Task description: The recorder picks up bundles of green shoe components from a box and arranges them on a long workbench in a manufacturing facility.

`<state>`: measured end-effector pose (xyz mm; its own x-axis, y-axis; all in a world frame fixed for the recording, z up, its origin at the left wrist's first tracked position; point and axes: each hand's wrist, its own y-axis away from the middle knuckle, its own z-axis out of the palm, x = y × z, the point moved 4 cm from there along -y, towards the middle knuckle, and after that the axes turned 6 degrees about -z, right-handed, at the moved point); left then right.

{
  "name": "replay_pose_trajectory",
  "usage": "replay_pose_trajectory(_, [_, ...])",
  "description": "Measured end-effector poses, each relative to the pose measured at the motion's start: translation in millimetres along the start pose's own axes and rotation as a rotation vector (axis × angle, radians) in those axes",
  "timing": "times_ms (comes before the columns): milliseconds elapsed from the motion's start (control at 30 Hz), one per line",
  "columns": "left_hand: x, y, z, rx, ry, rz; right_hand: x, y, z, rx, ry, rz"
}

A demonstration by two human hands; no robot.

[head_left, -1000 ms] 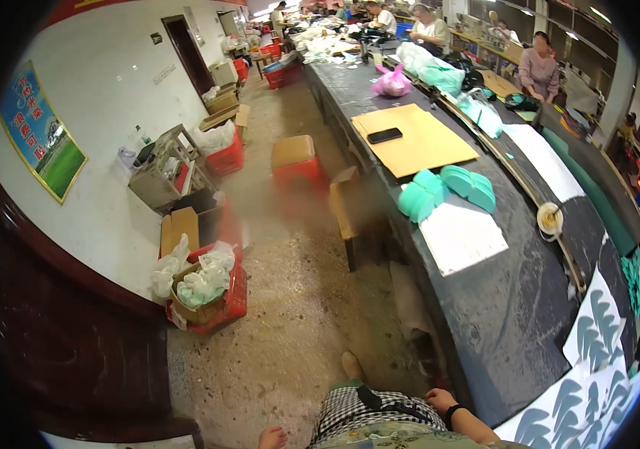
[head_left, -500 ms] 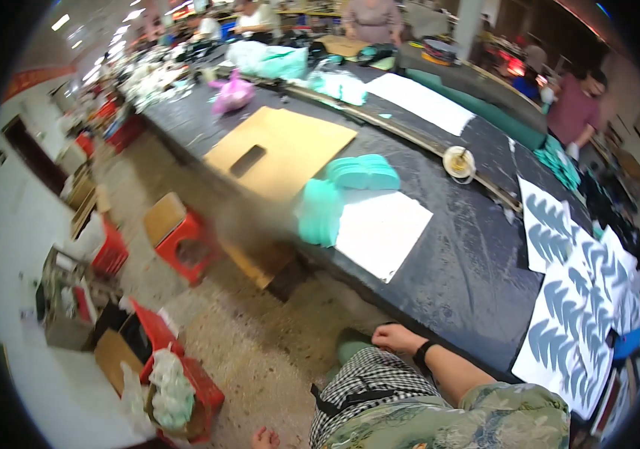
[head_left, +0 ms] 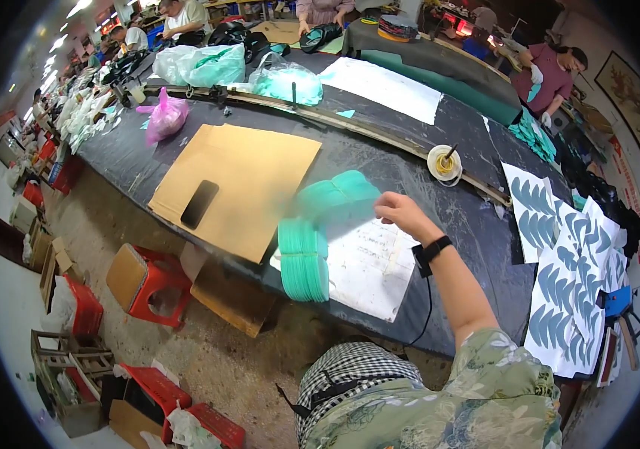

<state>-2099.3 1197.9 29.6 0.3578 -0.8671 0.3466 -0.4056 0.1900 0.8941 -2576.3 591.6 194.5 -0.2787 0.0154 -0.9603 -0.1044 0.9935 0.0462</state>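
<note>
Over black tabletop (head_left: 387,168), right hand (head_left: 400,212), fingers curled, at end of mint-green layered bundle (head_left: 338,196), grip unclear. Banded mint-green stack (head_left: 303,266) on white sheet (head_left: 372,277). Left hand: cannot tell.

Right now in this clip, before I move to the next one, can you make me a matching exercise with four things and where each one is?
Things:
1. Black rectangular phone
2. Pink plastic bag
3. Red plastic stool with a brown top
4. Bare right hand with a black wristband

Places:
A. Standing on the speckled floor
B. At the right end of the farther green layered stack
C. Lying flat on the tan cardboard sheet
D. Directly on the dark tabletop, beyond the cardboard

Right pairs: 1-C, 2-D, 3-A, 4-B.
</note>
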Motion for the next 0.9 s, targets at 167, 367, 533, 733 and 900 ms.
replay_pose_trajectory(167, [58,-5,9,0.0,-0.122,0.009,32,-77,27,-0.029,0.296,0.019])
replay_pose_trajectory(367, [147,13,28,0.045,0.345,0.049,68,-122,55,0.081,0.778,-0.024])
replay_pose_trajectory(533, [124,-41,3,0.04,-0.231,0.36,68,-112,76,0.224,0.987,-0.071])
replay_pose_trajectory(733, [127,-103,-12,-0.109,-1.086,0.823,79,-109,73,0.396,0.859,-0.013])
replay_pose_trajectory(900, [131,-83,-19,0.024,-1.121,0.877,96,-126,114,0.286,0.762,-0.006])
